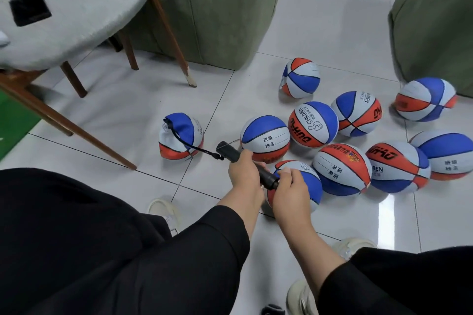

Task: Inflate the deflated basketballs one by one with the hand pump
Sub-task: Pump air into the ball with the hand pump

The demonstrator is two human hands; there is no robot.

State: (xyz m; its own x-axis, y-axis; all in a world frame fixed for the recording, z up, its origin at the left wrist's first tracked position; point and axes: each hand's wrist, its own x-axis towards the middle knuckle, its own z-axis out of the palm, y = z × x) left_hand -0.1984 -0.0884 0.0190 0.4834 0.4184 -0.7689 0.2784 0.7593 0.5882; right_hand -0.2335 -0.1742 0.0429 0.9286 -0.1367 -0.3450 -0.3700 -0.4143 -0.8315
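A black hand pump [231, 153] points left over the tiled floor. My left hand [243, 171] grips its barrel. My right hand [290, 190] holds the handle end, pushed close to the barrel. The pump's thin black hose [184, 142] runs up to the top of a dented blue, white and orange basketball [180, 137] standing alone on the left. Several more balls of the same colours lie to the right, one [311, 186] partly hidden under my right hand, another [265, 138] just beyond the pump.
A grey padded chair [64, 15] with brown wooden legs [163, 20] stands at the left. Green upholstered seats [212, 10] close off the back and the right [435, 20]. My black-trousered knees and pale shoes [166, 210] fill the foreground.
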